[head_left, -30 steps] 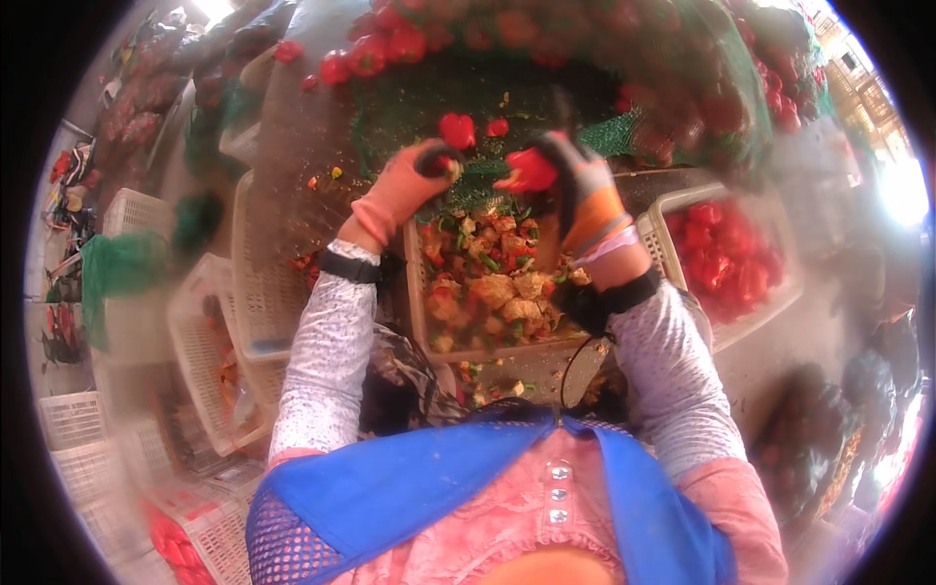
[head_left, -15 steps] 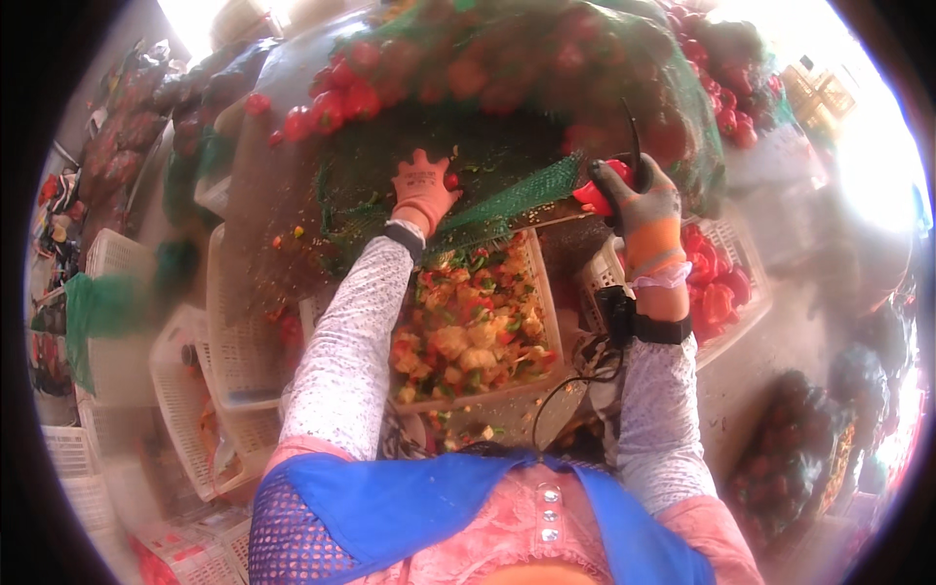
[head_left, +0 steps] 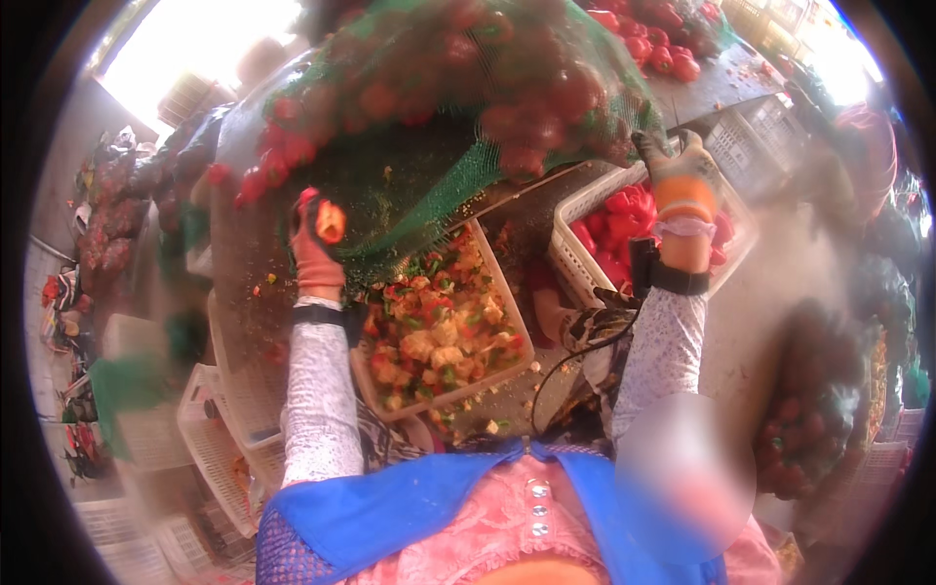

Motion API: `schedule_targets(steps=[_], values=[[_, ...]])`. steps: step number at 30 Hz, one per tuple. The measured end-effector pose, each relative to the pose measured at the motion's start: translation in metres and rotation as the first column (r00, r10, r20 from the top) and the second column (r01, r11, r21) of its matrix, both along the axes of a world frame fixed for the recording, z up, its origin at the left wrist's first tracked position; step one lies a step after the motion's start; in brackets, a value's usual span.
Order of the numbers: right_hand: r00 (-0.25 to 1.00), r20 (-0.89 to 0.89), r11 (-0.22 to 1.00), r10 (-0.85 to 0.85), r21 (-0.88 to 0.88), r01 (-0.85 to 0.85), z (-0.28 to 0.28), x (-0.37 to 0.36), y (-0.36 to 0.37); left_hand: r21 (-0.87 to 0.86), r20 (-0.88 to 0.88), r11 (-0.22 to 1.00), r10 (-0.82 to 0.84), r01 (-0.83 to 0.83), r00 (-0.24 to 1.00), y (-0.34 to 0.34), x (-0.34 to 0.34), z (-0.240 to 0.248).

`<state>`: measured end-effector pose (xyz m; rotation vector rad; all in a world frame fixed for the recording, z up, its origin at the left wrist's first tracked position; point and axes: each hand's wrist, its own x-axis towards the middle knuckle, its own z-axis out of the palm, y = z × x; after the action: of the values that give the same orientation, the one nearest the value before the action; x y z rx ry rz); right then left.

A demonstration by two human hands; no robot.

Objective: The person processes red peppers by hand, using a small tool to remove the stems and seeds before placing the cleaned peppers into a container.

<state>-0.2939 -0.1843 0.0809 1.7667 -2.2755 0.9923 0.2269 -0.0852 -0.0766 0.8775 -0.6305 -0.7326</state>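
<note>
My left hand (head_left: 318, 258), in a pink glove with a dark palm, is closed around a cut red pepper (head_left: 331, 223) with a pale orange inside. It is over the dark work surface, left of the green mesh (head_left: 409, 216). In a grey and orange glove, my right hand (head_left: 682, 175) is above a white crate of red peppers (head_left: 624, 213), near the mesh's right edge. Its fingers curl away from me, thumb apart, and hide what they hold; no knife blade shows. Between my arms lies a crate of pepper cores and scraps (head_left: 444, 336).
Behind the hands, a large green mesh sack of red peppers (head_left: 429, 73) covers the surface. More red peppers (head_left: 663, 49) lie at the far right. White crates (head_left: 210, 429) stand at left. A dark mesh sack (head_left: 804, 429) stands at right.
My left hand has moved left and lifted, now gripping a cut pepper. The right hand has moved right over the pepper crate; the red piece and dark blade it held no longer show.
</note>
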Motion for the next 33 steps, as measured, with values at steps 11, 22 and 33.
schedule_targets(steps=[11, 22, 33], values=[[0.96, 0.204, 0.964, 0.194, -0.22, -0.148, 0.013, 0.013, 0.017, 0.182, 0.704, 0.983, -0.123, -0.011, 0.7, -0.126, -0.278, 0.073], [0.941, 0.195, 0.96, 0.277, -0.097, -0.262, 0.013, 0.03, 0.021, 0.426, 0.543, 0.889, -0.398, -0.166, -0.739, -0.258, -0.238, 0.051], [0.885, 0.168, 0.898, 0.435, -0.157, -0.412, 0.01, 0.074, 0.028, 0.308, 0.894, 0.907, -0.379, -0.286, -0.24, -0.282, -0.14, -0.009]])
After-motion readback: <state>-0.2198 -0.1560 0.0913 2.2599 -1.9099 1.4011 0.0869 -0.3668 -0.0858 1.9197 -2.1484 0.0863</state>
